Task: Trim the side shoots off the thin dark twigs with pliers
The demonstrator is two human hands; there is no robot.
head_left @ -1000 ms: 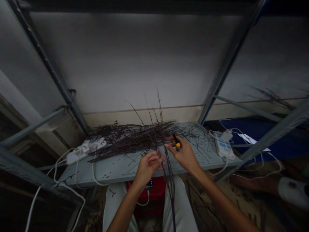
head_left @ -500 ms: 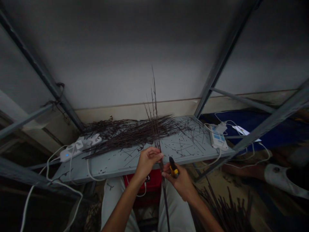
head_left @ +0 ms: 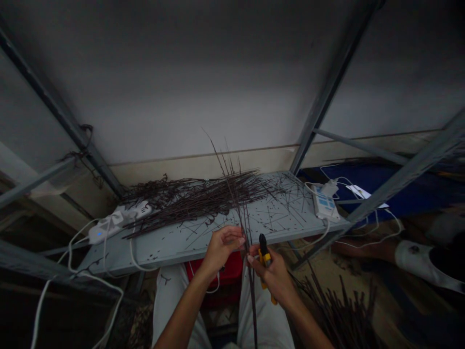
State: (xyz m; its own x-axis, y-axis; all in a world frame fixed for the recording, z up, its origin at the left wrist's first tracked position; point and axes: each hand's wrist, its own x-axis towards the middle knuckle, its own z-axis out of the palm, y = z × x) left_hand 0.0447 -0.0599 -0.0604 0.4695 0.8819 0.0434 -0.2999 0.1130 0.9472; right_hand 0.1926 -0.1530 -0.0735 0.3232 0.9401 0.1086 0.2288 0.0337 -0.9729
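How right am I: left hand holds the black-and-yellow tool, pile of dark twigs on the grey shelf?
One slip: the head view shows the black-and-yellow tool in the right hand, not the left hand. The pile of dark twigs is on the grey shelf.

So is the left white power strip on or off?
Probably on: a blue light glows at one end of the white power strip.

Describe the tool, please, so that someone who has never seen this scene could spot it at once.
Start at the grey shelf strewn with dark twigs. By its near edge, the person's right hand holds the tool. Its black tip and yellow handles set it apart from the thin, dark stems beside it.
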